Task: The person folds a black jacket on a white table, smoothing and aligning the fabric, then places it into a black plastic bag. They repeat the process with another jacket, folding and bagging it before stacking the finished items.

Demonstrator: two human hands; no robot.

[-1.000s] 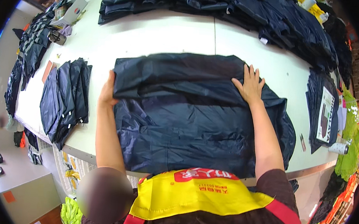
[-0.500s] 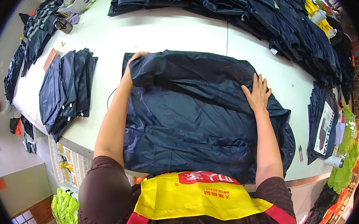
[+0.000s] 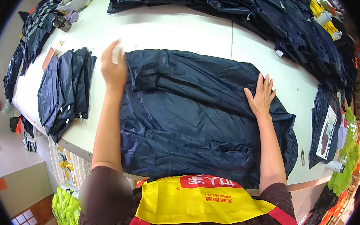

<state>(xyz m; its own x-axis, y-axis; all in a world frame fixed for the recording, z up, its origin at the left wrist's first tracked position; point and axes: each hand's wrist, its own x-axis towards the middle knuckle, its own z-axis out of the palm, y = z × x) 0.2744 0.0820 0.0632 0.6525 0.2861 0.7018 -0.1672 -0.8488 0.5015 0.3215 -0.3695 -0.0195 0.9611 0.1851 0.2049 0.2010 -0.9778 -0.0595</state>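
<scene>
Head cam: dark navy garment [image 3: 197, 114] lies spread on the white desk [image 3: 173, 31], long axis running left to right. Right hand [image 3: 261, 95] rests flat and open on its right part, fingers spread. Left hand [image 3: 113, 67] is blurry at the garment's left edge, so can't tell its grip. Folded stack [image 3: 65, 88] sits further left.

bright, even light | soft shadows | left hand [image 3: 113, 67] motion-blurred | fisheye-bent edges
</scene>
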